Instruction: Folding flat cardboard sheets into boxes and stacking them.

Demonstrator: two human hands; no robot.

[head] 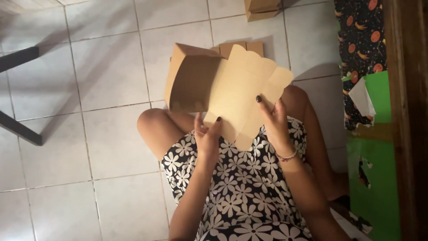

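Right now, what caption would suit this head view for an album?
Both hands, left hand and right hand, hold a half-folded cardboard box above a tiled floor.

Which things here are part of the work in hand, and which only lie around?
In hand:
- kraft cardboard box, half folded
- left hand
- right hand

Lying around:
- flat cardboard stack
- second cardboard box
- patterned wrapping paper
- green paper

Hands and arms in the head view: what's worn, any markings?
Both forearms are bare, no sleeves. The left hand and right hand have dark-polished nails. The right wrist wears a thin beaded bracelet, pinkish with pale beads. No rings or watch can be made out.
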